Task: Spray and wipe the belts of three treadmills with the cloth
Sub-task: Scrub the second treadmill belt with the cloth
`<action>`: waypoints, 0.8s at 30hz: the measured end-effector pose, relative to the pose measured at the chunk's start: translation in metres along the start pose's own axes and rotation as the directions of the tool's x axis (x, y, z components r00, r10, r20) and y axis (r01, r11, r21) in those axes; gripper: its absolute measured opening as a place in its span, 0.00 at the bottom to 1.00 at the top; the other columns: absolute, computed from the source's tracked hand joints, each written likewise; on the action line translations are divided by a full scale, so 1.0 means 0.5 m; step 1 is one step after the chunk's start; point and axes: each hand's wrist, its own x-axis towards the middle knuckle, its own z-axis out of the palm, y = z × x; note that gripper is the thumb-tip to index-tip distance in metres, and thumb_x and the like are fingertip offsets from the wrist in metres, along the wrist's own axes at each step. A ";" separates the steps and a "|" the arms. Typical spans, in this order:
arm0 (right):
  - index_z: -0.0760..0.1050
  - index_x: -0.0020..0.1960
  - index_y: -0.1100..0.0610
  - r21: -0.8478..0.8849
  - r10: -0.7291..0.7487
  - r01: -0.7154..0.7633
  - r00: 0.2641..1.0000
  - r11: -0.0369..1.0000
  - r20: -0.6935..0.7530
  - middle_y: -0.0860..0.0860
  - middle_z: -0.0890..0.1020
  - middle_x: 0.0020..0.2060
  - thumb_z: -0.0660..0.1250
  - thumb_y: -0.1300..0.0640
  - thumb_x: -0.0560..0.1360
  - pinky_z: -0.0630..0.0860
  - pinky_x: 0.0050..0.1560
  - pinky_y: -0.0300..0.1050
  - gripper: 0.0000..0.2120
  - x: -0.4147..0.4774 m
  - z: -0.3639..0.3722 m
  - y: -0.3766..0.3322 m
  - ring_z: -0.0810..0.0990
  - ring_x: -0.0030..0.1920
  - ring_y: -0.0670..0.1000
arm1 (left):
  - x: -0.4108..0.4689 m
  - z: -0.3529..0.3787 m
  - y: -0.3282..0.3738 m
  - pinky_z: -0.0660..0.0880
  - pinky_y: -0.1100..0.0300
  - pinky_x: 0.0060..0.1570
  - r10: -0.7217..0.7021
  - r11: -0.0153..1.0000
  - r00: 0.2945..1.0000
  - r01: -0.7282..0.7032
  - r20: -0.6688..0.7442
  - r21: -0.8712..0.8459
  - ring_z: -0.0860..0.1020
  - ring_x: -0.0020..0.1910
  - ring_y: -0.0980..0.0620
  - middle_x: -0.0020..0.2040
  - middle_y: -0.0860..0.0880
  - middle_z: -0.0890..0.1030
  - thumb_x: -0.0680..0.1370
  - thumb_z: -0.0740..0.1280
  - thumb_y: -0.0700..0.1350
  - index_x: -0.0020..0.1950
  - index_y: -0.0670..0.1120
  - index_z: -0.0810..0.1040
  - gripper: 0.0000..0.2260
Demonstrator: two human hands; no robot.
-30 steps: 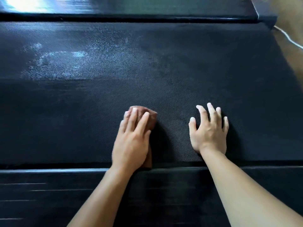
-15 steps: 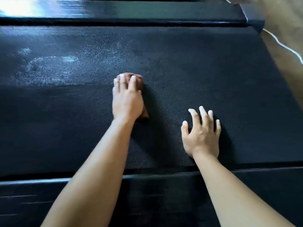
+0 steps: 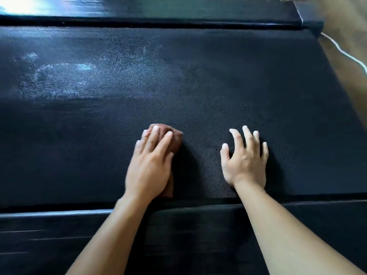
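Note:
A black textured treadmill belt (image 3: pixel 218 80) fills most of the view. My left hand (image 3: pixel 151 165) presses flat on a folded brown cloth (image 3: pixel 174 139) near the belt's front edge; the cloth shows past my fingertips and beside my palm. To its right, my right hand (image 3: pixel 245 157) rests flat on the belt with fingers spread, holding nothing. A pale wet spray patch (image 3: pixel 59 76) lies on the belt at the far left.
A black side rail (image 3: pixel 49 225) runs along the front below my wrists, and another rail (image 3: pixel 158 10) runs along the back. Wooden floor (image 3: pixel 353 26) with a white cable (image 3: pixel 345 52) lies at the right.
My left hand pushed the cloth away across the belt, then pulled it back toward the front edge. The right hand stayed planted.

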 end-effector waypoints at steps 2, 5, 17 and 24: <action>0.64 0.74 0.45 0.001 0.003 -0.003 1.000 1.000 0.001 0.50 0.59 0.78 0.56 0.43 0.79 0.48 0.77 0.60 0.24 0.001 0.001 0.000 0.53 0.78 0.56 | 0.020 -0.019 -0.043 0.57 0.46 0.77 -0.104 0.994 0.994 0.103 -0.041 -0.021 0.58 0.79 0.39 0.79 0.41 0.63 0.79 0.59 0.52 0.76 0.49 0.70 0.24; 0.64 0.74 0.45 0.003 0.002 -0.002 1.000 1.000 -0.001 0.50 0.60 0.78 0.56 0.43 0.79 0.48 0.77 0.61 0.24 0.002 0.002 0.000 0.54 0.78 0.56 | 0.094 -0.031 -0.065 0.51 0.51 0.78 -0.242 0.970 0.966 0.241 -0.095 -0.027 0.53 0.80 0.41 0.80 0.42 0.59 0.81 0.63 0.47 0.78 0.48 0.67 0.24; 0.63 0.74 0.43 0.020 0.008 -0.008 1.000 1.000 0.025 0.48 0.58 0.78 0.54 0.42 0.78 0.46 0.77 0.59 0.25 0.003 -0.002 0.001 0.51 0.79 0.55 | 0.213 0.076 0.132 0.53 0.47 0.78 0.121 0.988 0.991 -0.126 0.054 0.086 0.52 0.80 0.42 0.80 0.41 0.58 0.80 0.59 0.52 0.79 0.50 0.62 0.26; 0.64 0.74 0.45 0.025 0.005 -0.005 1.000 1.000 -0.006 0.49 0.59 0.78 0.55 0.42 0.79 0.47 0.77 0.60 0.24 0.001 0.002 0.000 0.53 0.79 0.56 | 0.019 0.039 0.075 0.59 0.47 0.77 0.188 0.982 0.980 -0.188 0.072 -0.002 0.59 0.78 0.41 0.78 0.42 0.63 0.79 0.56 0.54 0.76 0.50 0.69 0.25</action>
